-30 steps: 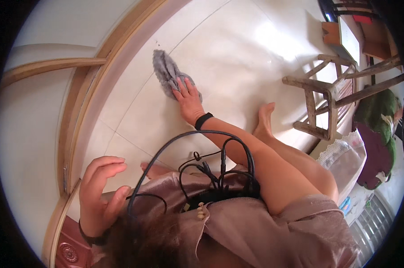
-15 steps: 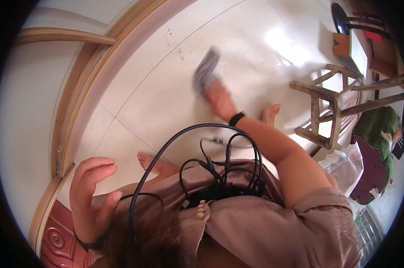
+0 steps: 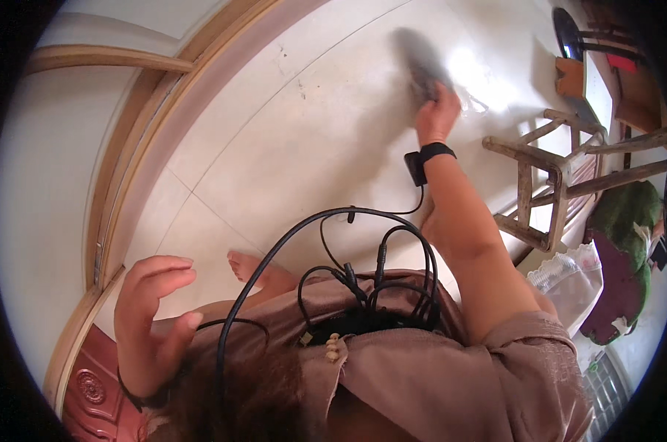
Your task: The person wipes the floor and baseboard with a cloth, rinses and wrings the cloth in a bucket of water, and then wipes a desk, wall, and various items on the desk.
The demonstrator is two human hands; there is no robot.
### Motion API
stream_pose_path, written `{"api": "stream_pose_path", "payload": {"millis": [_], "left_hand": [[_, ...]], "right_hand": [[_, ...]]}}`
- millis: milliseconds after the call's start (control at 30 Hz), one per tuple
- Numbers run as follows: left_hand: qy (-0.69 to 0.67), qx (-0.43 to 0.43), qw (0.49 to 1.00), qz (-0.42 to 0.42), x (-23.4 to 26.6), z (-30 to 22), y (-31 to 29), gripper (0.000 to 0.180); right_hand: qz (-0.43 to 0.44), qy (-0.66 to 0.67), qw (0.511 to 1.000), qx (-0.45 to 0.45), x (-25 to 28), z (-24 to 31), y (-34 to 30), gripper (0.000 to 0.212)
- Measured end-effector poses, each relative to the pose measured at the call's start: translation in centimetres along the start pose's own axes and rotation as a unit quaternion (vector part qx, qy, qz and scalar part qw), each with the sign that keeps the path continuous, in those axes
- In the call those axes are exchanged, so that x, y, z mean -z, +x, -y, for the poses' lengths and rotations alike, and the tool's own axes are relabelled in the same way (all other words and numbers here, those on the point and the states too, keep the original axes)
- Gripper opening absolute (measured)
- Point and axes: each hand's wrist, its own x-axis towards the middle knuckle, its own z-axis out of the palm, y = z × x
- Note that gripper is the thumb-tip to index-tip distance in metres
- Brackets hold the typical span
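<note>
The right hand (image 3: pixel 438 114) holds a blurred grey cloth (image 3: pixel 419 60) on or just above the floor (image 3: pixel 274 155), well in from its left edge; likely light, limp, best bunched mid-length. The empty left hand (image 3: pixel 145 317) curves loosely.

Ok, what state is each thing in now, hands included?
Left hand: raised, fingers loosely curled, holding nothing.
Right hand: on the grey cloth; exact grip unclear.
Grey cloth: blurred, folds unreadable.
Floor: dark specks showing.
Black cable: bent into a wide loop.
Black wristband: strapped on behind the right hand.
Wooden stool: upright or tipped, cannot tell.
</note>
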Motion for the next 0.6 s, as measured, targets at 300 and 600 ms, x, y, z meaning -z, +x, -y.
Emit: {"api": "stream_pose_path", "payload": {"millis": [300, 600], "left_hand": [[0.002, -0.008, 1.000, -0.011, 0.7, 0.4, -0.5, 0.037], [-0.007, -0.026, 0.999, -0.037, 0.8, 0.9, -1.0, 0.036]], "right_hand": [[0.033, -0.023, 0.996, 0.075, -8.4, 4.1, -1.4, 0.046], [0.201, 0.243, 0.922, 0.224, -13.7, 14.9, -2.2, 0.044]]}}
